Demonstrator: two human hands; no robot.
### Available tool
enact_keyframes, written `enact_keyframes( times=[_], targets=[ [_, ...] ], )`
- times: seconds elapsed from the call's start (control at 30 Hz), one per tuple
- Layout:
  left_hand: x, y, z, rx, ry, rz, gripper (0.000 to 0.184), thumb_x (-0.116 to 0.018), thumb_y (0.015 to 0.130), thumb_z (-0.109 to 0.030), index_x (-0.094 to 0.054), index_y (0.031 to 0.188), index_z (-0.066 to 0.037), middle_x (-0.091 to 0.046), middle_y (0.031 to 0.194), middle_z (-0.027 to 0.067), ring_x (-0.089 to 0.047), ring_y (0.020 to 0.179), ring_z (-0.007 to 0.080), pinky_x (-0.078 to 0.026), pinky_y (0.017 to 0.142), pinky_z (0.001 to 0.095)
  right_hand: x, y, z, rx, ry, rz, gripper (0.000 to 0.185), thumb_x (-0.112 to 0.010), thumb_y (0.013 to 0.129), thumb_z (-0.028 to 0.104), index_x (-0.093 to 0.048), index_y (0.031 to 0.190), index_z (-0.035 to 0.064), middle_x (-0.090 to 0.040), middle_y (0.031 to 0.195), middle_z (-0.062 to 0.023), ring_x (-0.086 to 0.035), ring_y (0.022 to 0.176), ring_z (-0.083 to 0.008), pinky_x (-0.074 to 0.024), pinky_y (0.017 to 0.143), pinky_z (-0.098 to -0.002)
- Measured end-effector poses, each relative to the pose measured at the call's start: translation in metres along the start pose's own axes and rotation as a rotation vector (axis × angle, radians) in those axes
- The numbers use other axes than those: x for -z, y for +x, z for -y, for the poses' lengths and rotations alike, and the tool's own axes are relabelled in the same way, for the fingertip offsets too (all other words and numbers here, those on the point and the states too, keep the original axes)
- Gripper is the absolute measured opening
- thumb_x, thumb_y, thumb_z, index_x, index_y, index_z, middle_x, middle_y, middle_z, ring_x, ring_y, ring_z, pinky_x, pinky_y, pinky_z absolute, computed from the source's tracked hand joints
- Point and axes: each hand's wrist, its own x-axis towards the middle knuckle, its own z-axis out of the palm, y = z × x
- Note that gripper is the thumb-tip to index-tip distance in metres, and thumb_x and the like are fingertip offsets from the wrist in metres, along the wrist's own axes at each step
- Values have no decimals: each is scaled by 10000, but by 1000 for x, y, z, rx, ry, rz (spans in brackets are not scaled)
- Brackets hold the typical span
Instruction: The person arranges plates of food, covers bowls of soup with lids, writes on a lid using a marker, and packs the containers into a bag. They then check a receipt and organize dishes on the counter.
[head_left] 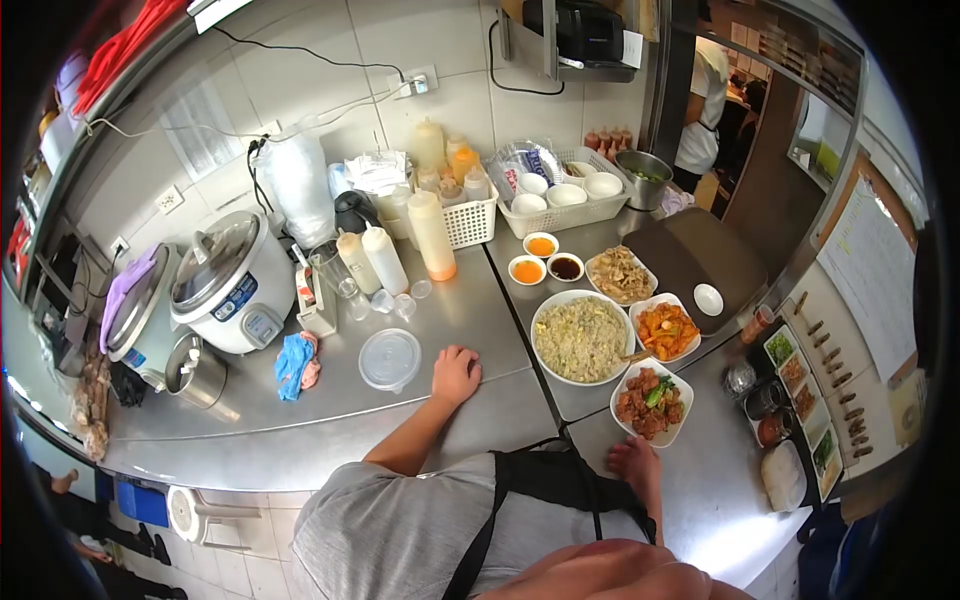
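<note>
My left hand (457, 376) rests on the steel counter with its fingers loosely bent and nothing in it. Just left of it lies a round clear plastic lid (390, 360). My right hand (634, 461) is on the counter at the near rim of a white bowl of browned meat with greens (652, 404); its fingers are apart and hold nothing I can see. Beyond that bowl are a large bowl of fried rice (580, 338), a dish of orange-red food in sauce (664, 331) and a dish of pale brown sliced food (621, 275).
Small sauce cups (541, 245) stand behind the rice. Squeeze bottles (430, 235) and a white basket (470, 222) line the back. Rice cookers (232, 280) and a blue cloth (295, 366) are left. A dark brown tray (700, 255) and jars (768, 400) are right. A person (703, 105) stands beyond the opening.
</note>
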Motion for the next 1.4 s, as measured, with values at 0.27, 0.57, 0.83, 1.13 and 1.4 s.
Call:
enact_keyframes(
  times=[0.27, 0.57, 0.83, 1.13, 1.4],
  targets=[
    [1, 0, 0, -8, -2, -2, 169, -577, 662, -162, -569, 820, -100, -506, 900, 92, -470, 866, 287, -401, 736, 385, -13, 0, 7, -78, -214, 63, 297, -410, 841, 320, -482, 889, 36, -582, 743, -126, -574, 584, -220, -481, 506, -336],
    [-2, 1, 1, -10, 50, 33, 163, -555, 681, -160, -563, 831, -95, -504, 909, 110, -463, 874, 311, -394, 750, 401, 0, 13, -3, -96, -178, 68, 273, -428, 825, 308, -501, 867, 48, -580, 720, -110, -579, 584, -227, -489, 528, -354],
    [-4, 1, 0, -13, 46, 39, 161, -568, 681, -150, -563, 823, -74, -505, 912, 124, -456, 873, 306, -386, 770, 386, -6, 3, 3, -64, -186, 62, 262, -470, 822, 294, -483, 894, 43, -561, 731, -93, -578, 569, -200, -487, 510, -307],
    [-2, 2, -3, -41, 37, 31, 161, -568, 679, -154, -562, 820, -77, -498, 900, 124, -453, 875, 305, -379, 780, 384, 0, 5, -3, -15, -206, 59, 298, -477, 809, 314, -479, 907, 33, -557, 742, -98, -574, 562, -206, -483, 503, -315],
    [-3, 0, 2, -21, 45, 18, 162, -560, 682, -169, -565, 828, -101, -506, 918, 99, -463, 878, 296, -397, 748, 397, 6, 14, -10, -7, -176, 112, 267, -436, 833, 308, -482, 877, 48, -572, 729, -104, -565, 563, -220, -483, 513, -356]
  ],
)
